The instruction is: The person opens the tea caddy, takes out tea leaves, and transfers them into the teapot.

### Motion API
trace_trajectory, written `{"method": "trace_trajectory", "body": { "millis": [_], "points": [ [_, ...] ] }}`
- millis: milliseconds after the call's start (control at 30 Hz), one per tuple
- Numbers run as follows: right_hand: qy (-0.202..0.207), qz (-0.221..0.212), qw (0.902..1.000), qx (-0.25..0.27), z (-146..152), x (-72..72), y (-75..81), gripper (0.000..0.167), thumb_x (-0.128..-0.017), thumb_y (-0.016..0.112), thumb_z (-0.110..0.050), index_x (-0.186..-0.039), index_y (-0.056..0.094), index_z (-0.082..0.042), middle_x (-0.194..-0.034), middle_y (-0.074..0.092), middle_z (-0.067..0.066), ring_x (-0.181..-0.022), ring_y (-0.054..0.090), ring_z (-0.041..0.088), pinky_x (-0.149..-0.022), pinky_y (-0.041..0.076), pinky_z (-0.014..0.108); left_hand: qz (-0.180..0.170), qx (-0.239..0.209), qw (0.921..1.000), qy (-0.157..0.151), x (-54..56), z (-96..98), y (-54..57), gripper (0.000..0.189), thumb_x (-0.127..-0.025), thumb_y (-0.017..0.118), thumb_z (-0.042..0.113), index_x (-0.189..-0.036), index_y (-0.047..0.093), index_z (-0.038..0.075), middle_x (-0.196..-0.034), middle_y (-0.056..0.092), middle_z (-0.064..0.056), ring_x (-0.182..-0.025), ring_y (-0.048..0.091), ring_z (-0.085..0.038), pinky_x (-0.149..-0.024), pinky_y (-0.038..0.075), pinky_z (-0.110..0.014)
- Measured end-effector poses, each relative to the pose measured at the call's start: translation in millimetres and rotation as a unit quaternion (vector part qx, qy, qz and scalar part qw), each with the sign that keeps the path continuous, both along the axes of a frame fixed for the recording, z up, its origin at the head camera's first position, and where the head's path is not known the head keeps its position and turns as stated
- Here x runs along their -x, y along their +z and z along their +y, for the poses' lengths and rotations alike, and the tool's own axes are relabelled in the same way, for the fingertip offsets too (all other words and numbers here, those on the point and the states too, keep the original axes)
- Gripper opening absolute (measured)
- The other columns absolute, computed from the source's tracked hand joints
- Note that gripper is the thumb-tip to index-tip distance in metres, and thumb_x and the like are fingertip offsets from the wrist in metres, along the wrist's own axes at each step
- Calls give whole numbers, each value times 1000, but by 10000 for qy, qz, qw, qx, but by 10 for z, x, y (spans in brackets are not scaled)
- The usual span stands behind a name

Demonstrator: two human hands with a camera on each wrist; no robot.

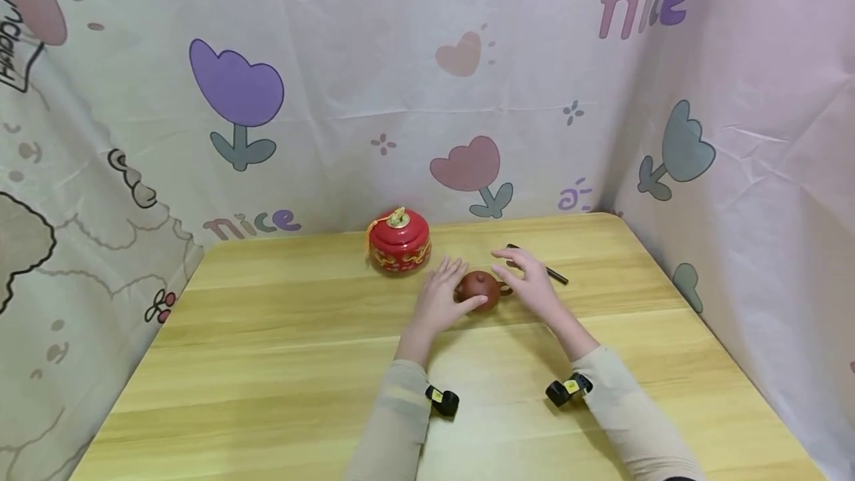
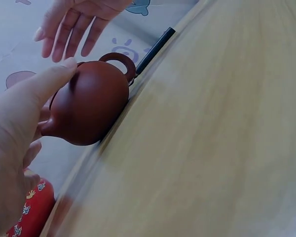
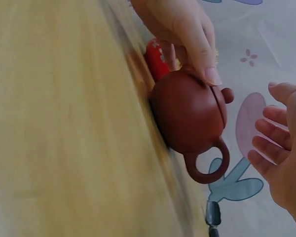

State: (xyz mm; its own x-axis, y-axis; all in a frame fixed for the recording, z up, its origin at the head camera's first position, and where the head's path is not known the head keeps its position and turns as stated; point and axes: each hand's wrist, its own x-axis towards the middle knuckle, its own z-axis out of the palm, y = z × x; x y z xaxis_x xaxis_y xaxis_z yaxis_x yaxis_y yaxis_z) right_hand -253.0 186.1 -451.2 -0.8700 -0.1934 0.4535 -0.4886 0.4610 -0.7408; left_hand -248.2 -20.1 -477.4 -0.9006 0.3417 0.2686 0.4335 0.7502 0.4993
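Note:
A small reddish-brown clay teapot stands upright on the wooden table, its loop handle on the right and its spout on the left. My left hand grips it from the spout side. The thumb lies along the near side by the lid's edge, and the other fingers reach round the far side, partly hidden. On the other side, my right hand hovers above and beside the handle, fingers spread and loosely bent. In the right wrist view a gap shows between that hand and the pot.
A red lidded jar with gold patterns and a tassel stands behind and left of the teapot. Behind my right hand lies a slim dark stick-like tool. A printed cloth hangs along the table's back edge.

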Motion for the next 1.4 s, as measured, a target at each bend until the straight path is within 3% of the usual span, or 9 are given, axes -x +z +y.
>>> {"method": "trace_trajectory", "body": {
  "millis": [433, 767, 1033, 1400],
  "points": [
    [89, -31, 9977, -666, -62, -8, -145, 25, -89, 71, -19, -110, 72, -5, -117, 69, 14, -114, 62, 31, -92, 54, 48, -178, 58, 9996, -220, 26, -21, -27, 79, -88, 58, 63, -145, 47, 10, -152, 43, -8, -149, 27, -29, -120, 24, -51],
    [161, -173, 9983, -533, -125, -28, -160, 22, -89, 70, -14, -108, 72, -4, -115, 68, 14, -109, 65, 32, -82, 59, 39, -303, -70, 9991, -293, 50, -19, -54, 80, -88, 58, 62, -146, 45, 7, -153, 42, -9, -148, 28, -30, -118, 28, -51],
    [87, 228, 9974, -683, -155, -31, -168, 20, -87, 72, -12, -105, 72, -4, -112, 69, 14, -106, 65, 32, -80, 59, 39, -285, -96, 9991, -287, 58, -25, -56, 81, -88, 60, 60, -145, 45, 5, -153, 42, -11, -148, 29, -31, -118, 29, -50],
    [-153, 852, 9910, -1025, -165, -33, -173, 15, -86, 74, -13, -99, 72, -6, -105, 69, 12, -102, 66, 29, -89, 55, 45, -406, -125, 9987, -286, 55, -23, -46, 84, -87, 59, 62, -147, 42, 7, -154, 40, -11, -148, 28, -31, -119, 28, -48]
  ]
}}
